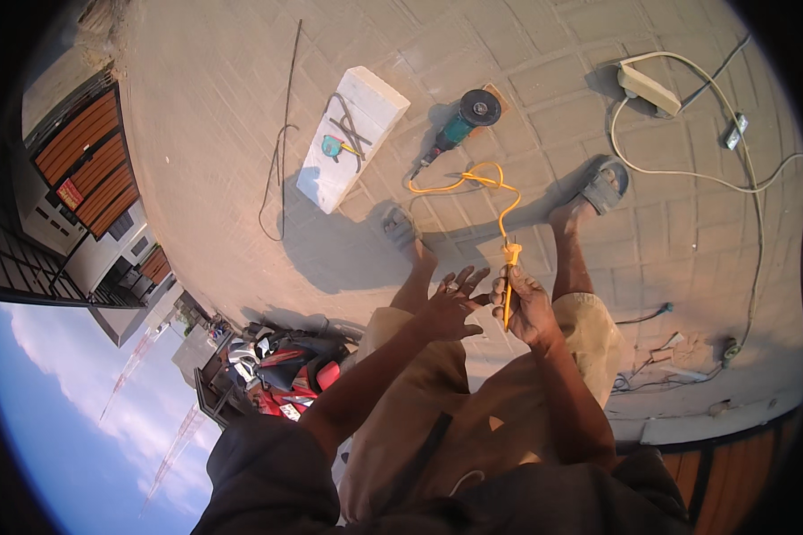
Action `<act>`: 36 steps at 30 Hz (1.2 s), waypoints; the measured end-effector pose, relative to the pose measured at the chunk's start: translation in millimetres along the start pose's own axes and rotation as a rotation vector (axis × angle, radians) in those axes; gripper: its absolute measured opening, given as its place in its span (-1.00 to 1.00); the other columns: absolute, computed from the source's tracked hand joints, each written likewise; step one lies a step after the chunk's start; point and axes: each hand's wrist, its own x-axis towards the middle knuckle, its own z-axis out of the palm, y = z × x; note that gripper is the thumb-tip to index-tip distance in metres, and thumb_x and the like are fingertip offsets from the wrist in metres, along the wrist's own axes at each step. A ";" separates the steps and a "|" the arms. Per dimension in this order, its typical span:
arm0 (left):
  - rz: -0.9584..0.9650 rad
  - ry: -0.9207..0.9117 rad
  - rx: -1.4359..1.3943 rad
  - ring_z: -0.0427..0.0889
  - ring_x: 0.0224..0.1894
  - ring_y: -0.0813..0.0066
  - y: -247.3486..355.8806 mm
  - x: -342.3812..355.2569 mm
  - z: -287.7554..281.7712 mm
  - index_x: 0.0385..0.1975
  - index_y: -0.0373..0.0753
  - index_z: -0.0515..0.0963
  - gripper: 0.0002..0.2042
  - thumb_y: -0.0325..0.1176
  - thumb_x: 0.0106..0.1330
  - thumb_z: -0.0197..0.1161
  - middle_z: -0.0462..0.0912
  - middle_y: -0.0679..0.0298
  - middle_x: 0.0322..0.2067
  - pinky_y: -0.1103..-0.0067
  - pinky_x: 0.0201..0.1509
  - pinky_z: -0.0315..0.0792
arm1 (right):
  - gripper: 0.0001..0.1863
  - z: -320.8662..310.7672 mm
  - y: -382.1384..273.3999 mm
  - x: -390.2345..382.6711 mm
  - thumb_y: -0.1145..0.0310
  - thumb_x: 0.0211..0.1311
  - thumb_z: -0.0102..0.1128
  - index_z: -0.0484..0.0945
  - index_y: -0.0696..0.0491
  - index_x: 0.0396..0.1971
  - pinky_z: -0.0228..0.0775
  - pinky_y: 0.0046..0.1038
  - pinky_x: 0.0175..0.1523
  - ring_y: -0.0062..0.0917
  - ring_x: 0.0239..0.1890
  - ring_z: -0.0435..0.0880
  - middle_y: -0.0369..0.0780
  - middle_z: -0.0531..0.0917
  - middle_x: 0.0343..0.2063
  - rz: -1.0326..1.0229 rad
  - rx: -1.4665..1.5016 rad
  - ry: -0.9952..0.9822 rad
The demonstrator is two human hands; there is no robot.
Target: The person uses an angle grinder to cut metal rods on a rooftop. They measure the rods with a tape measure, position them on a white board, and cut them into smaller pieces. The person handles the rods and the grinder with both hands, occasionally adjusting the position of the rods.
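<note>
Between the thumb and fingers of my right hand (528, 308) is the yellow plug (511, 253), with a short yellow length reaching down past the fingers. My left hand (453, 303) is just beside it, fingers spread, holding nothing that I can see. A loosely looped yellow cord (509, 207) runs from the plug to a teal angle grinder (455, 132). The grinder lies on the paving beyond my feet, its dark disc (480, 108) facing up.
Left of the grinder, a pale block (355, 134) carries bent metal rods (348, 120) and a teal tape measure (332, 145). Long thin rods (282, 152) lie farther left. A cream power strip (649, 90) with a trailing cable is at far right. A red motorcycle (303, 374) stands at left.
</note>
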 end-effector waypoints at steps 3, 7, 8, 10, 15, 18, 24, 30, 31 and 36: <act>0.100 0.079 -0.122 -0.10 0.54 0.15 -5.9 8.4 50.0 0.35 0.02 0.32 -0.24 0.26 0.20 0.26 0.02 0.15 0.49 0.13 0.53 -0.10 | -0.79 -15.1 17.3 14.0 0.18 0.51 0.02 0.50 0.01 -0.16 0.36 -0.55 -0.46 -0.58 -0.49 0.53 -0.32 0.57 -0.48 -0.099 -0.005 -0.060; 0.448 0.431 -1.115 0.39 0.22 0.34 -45.1 63.9 167.2 0.03 -0.24 0.49 -0.63 -0.19 0.32 0.28 0.48 0.14 0.10 0.32 0.28 0.25 | -0.80 13.2 57.9 42.5 0.31 0.46 0.10 0.49 0.06 -0.05 0.39 -0.56 -0.34 -0.59 -0.39 0.55 -0.28 0.57 -0.40 -0.400 -0.177 -0.018; 0.298 0.477 -0.883 0.51 0.07 0.27 -47.1 59.6 154.0 -0.05 -0.29 0.49 -0.71 -0.27 0.33 0.25 0.56 0.09 -0.07 0.32 0.14 0.36 | -0.79 8.4 66.5 49.1 0.34 0.44 0.13 0.49 0.06 -0.02 0.42 -0.54 -0.31 -0.59 -0.37 0.55 -0.27 0.57 -0.38 -0.509 -0.290 -0.014; 0.020 0.532 -0.798 0.67 -0.19 0.13 -58.4 36.2 122.9 -0.14 -0.35 0.50 -0.78 -0.35 0.34 0.22 0.65 -0.01 -0.33 0.27 -0.10 0.50 | -0.78 9.1 77.6 73.8 0.38 0.39 0.19 0.51 0.07 -0.02 0.46 -0.50 -0.17 -0.57 -0.34 0.57 -0.28 0.58 -0.36 -0.639 -0.369 0.005; -0.147 0.721 -0.831 0.66 -0.35 -0.15 -108.1 12.4 76.9 -0.23 -0.40 0.51 -0.83 -0.44 0.28 0.14 0.63 -0.15 -0.50 0.14 -0.28 0.53 | -0.79 18.8 96.1 146.2 0.42 0.27 0.32 0.62 0.05 -0.11 0.41 -0.45 0.04 -0.55 -0.11 0.59 -0.27 0.64 -0.15 -0.461 -0.574 0.035; -0.133 0.745 -0.658 0.66 -0.25 -0.17 -144.9 25.8 63.6 -0.12 -0.40 0.47 -0.76 -0.47 0.25 0.11 0.64 -0.21 -0.34 0.13 -0.21 0.54 | -0.90 34.9 108.8 200.6 0.50 0.21 0.34 0.65 0.03 -0.29 0.45 -0.49 0.04 -0.51 0.10 0.54 -0.19 0.62 0.05 -0.455 -0.765 0.017; -0.259 1.036 -0.645 0.56 0.10 -0.07 -247.0 27.2 0.1 0.20 -0.30 0.34 -0.45 -0.15 0.30 0.28 0.45 -0.13 0.12 0.24 0.10 0.52 | -0.82 -27.2 54.1 290.4 0.32 0.51 0.00 0.48 -0.06 0.01 0.46 -0.51 -0.32 -0.64 -0.48 0.52 -0.31 0.63 -0.38 -0.837 -0.180 0.247; -1.068 0.968 -0.893 0.28 0.35 -0.17 -414.9 44.4 -88.2 0.44 -0.16 0.05 0.04 0.36 0.07 0.30 0.21 -0.15 0.34 0.00 0.33 0.23 | -0.80 -32.6 -15.9 376.1 0.24 0.48 0.02 0.51 -0.07 -0.02 0.42 -0.57 -0.32 -0.64 -0.42 0.55 -0.31 0.61 -0.37 -0.979 -0.128 0.684; -1.103 0.930 -0.961 0.24 0.37 -0.21 -437.0 51.3 -99.1 0.47 -0.12 -0.03 0.13 0.41 -0.01 0.32 0.16 -0.17 0.36 -0.05 0.33 0.20 | -0.78 -29.4 -18.9 388.5 0.24 0.44 0.09 0.53 -0.04 -0.02 0.44 -0.54 -0.28 -0.60 -0.38 0.56 -0.29 0.62 -0.35 -0.993 -0.148 0.721; -1.073 0.820 -1.034 0.00 0.43 -0.43 -457.4 95.0 -162.8 0.52 -0.02 -0.19 0.30 0.47 -0.16 0.40 -0.15 -0.27 0.44 -0.19 0.34 0.12 | -0.58 4.7 -38.5 436.5 0.30 0.18 0.43 0.54 0.17 -0.03 0.46 -0.36 -0.13 -0.44 -0.22 0.60 -0.21 0.64 -0.21 -1.055 -0.224 0.925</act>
